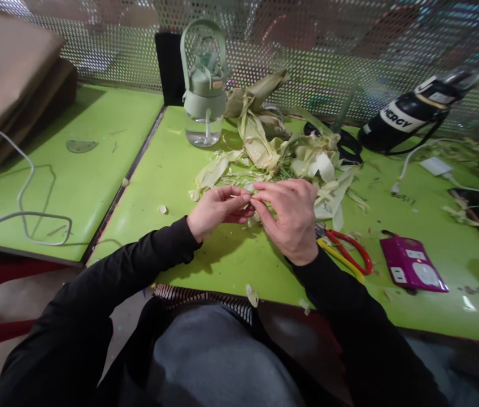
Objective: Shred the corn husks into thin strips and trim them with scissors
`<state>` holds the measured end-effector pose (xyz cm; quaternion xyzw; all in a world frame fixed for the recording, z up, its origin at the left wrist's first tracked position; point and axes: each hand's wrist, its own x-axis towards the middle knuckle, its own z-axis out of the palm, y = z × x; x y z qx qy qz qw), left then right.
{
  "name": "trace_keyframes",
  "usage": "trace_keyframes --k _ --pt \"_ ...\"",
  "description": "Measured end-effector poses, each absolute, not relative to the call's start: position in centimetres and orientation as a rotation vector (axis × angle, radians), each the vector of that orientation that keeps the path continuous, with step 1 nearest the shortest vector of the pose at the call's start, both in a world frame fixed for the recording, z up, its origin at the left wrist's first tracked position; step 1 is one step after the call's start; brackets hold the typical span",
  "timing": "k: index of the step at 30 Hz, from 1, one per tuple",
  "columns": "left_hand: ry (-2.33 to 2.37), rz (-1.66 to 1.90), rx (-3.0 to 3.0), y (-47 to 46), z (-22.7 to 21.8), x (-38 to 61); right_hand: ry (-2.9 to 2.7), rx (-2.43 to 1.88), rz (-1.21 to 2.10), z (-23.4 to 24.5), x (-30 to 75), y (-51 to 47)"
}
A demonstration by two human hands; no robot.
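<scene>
My left hand [218, 209] and my right hand [290, 217] meet over the green table [222, 265], fingertips pinched together on a small pale strip of corn husk [248, 198]. Both hands are closed on it. Right behind them lies a heap of corn husks [277, 150], pale yellow and green, spread across the middle of the table. Small husk scraps are scattered around my hands. Black sleeves cover both my arms.
A pale green water bottle [204, 85] stands behind the husks. Red and yellow handled scissors [347, 254] lie right of my right hand, beside a magenta device [413, 265]. A black bottle [409, 116], white cable [417, 155] and perforated metal screen [349, 51] are at the back.
</scene>
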<state>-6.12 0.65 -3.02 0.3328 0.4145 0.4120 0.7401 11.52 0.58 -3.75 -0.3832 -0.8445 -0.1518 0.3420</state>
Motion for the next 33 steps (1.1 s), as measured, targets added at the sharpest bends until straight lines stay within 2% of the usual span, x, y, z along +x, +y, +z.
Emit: trace_keyframes --k 10,18,21,24,31,33 --pt "0.997 0.934 1.006 0.7 -3.3 -5.6 -2.165 -1.067 -0.313 -4.4 11.3 0.4" --pt "0.971 1.149 1.477 0.4 -4.8 -6.0 -1.930 -1.196 0.396 -3.6 10.9 -0.2" --pt "0.942 1.184 1.546 0.4 -4.9 -6.1 -1.821 -1.195 0.484 -3.4 10.8 -0.3" --pt "0.869 1.180 1.473 0.4 -5.0 -6.0 -1.804 -1.194 0.344 -3.4 10.7 -0.5" --pt "0.852 1.151 1.328 0.3 -4.8 -5.8 -2.067 -1.048 -0.339 -3.7 10.8 -0.5" --pt "0.876 1.146 1.319 0.3 -4.7 -5.7 -2.102 -1.055 -0.404 -3.9 10.9 -0.3"
